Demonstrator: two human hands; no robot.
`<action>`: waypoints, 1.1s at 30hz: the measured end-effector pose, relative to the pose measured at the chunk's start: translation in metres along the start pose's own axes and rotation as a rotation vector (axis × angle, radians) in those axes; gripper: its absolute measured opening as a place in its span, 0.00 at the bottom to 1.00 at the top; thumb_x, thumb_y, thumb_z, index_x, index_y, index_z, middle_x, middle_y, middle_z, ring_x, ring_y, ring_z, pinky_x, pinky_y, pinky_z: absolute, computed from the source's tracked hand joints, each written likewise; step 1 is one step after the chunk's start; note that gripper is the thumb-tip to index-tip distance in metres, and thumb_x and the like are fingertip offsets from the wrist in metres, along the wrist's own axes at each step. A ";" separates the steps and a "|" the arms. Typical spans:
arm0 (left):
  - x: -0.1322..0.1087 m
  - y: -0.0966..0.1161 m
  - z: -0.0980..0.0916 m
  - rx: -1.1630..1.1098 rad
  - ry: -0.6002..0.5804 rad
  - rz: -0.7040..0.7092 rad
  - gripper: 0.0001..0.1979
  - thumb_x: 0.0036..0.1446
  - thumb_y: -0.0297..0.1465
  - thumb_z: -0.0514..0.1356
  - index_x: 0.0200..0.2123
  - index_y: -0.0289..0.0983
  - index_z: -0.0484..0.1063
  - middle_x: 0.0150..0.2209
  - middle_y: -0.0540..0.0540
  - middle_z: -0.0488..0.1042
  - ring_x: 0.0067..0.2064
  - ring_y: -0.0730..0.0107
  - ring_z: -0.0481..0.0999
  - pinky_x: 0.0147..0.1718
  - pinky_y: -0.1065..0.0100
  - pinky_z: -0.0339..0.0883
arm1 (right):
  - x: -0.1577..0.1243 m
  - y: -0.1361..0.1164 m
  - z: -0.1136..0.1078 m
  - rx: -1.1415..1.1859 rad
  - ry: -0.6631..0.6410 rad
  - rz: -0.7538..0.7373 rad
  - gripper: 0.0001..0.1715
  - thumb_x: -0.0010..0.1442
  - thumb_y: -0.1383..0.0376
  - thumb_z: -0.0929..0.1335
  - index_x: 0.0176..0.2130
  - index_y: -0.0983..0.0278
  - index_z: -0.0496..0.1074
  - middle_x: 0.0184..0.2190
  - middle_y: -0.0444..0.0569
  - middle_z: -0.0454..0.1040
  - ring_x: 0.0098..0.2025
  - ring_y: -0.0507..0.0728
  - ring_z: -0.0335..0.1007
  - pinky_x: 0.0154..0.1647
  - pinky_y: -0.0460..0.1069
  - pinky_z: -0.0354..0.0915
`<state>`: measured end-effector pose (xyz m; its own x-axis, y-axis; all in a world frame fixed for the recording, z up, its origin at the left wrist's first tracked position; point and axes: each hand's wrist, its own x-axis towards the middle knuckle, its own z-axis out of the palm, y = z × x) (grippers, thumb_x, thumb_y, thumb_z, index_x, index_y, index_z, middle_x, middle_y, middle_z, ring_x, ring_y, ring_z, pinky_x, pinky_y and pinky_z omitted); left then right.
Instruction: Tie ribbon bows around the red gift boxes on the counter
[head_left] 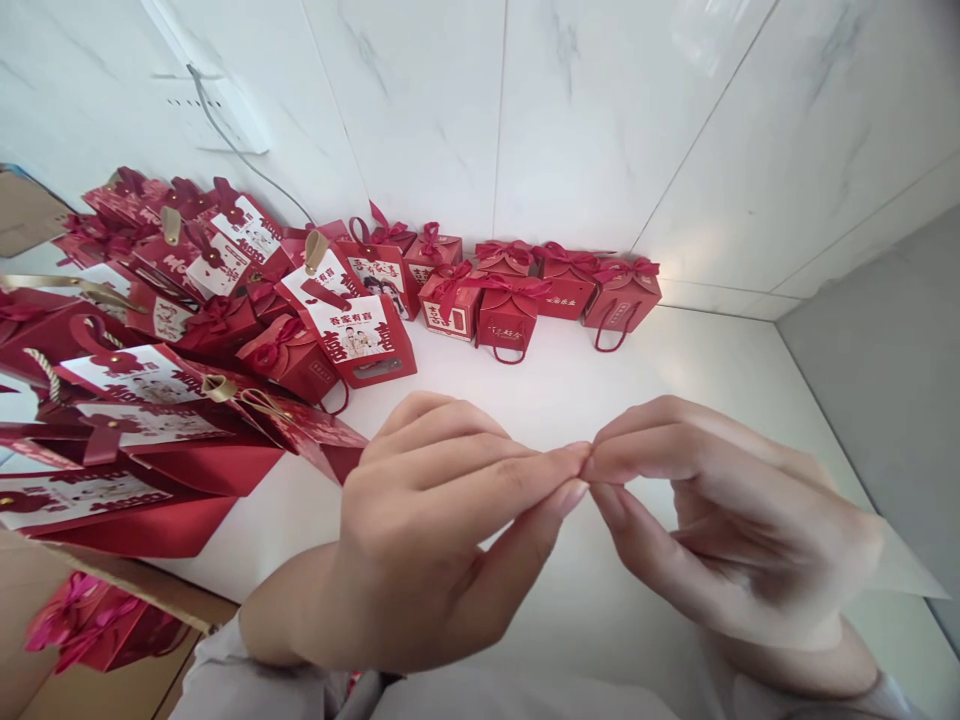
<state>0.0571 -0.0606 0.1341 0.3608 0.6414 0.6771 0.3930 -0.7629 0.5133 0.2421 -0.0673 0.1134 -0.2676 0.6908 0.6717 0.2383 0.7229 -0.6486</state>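
Observation:
My left hand (442,520) and my right hand (735,520) meet fingertip to fingertip above the white tabletop (675,370). Each one is closed in a pinch of thumb and forefinger. Whatever lies between the fingertips, if anything, is too small or hidden to make out. Beyond my left hand stands a red gift box (367,345) with a white printed front and a small window. Behind the hands are small red boxes tied with ribbon bows, among them one with a cord handle (622,300).
Many red gift boxes (150,380) crowd the table's left side. At lower left, a cardboard carton (172,600) holds a red ribboned box (105,620). A grey cable (232,145) runs from the wall socket (206,110) down behind the boxes. A marbled wall (570,130) bounds the back.

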 end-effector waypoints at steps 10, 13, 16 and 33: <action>0.003 -0.022 0.008 0.223 0.108 -0.060 0.09 0.53 0.26 0.63 0.36 0.45 0.78 0.31 0.53 0.82 0.31 0.67 0.77 0.36 0.61 0.69 | 0.009 0.030 0.013 -0.250 0.044 -0.179 0.11 0.57 0.74 0.68 0.40 0.62 0.72 0.32 0.49 0.75 0.32 0.55 0.72 0.33 0.50 0.68; 0.007 -0.028 -0.001 0.301 0.114 -0.135 0.06 0.55 0.28 0.62 0.35 0.45 0.78 0.33 0.52 0.81 0.35 0.65 0.78 0.39 0.60 0.70 | 0.015 0.057 0.016 -0.345 0.049 -0.110 0.03 0.60 0.69 0.67 0.33 0.62 0.69 0.28 0.47 0.72 0.31 0.55 0.69 0.33 0.51 0.66; 0.010 -0.032 -0.014 0.305 0.122 -0.214 0.06 0.55 0.30 0.62 0.37 0.44 0.78 0.36 0.52 0.81 0.39 0.64 0.78 0.43 0.60 0.71 | 0.028 0.101 0.019 -0.390 0.097 0.053 0.05 0.63 0.66 0.62 0.38 0.62 0.67 0.34 0.50 0.71 0.38 0.58 0.69 0.38 0.52 0.66; 0.012 -0.039 -0.051 0.382 0.034 -0.245 0.06 0.56 0.32 0.62 0.37 0.44 0.79 0.41 0.50 0.80 0.46 0.61 0.77 0.50 0.59 0.69 | 0.075 0.220 0.033 -0.698 -0.462 0.326 0.55 0.55 0.48 0.68 0.68 0.72 0.44 0.61 0.67 0.60 0.66 0.72 0.50 0.66 0.71 0.24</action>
<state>0.0028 -0.0271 0.1487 0.1925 0.7915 0.5800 0.7496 -0.5000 0.4336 0.2434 0.1434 0.0092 -0.4007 0.8976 0.1834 0.8408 0.4398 -0.3155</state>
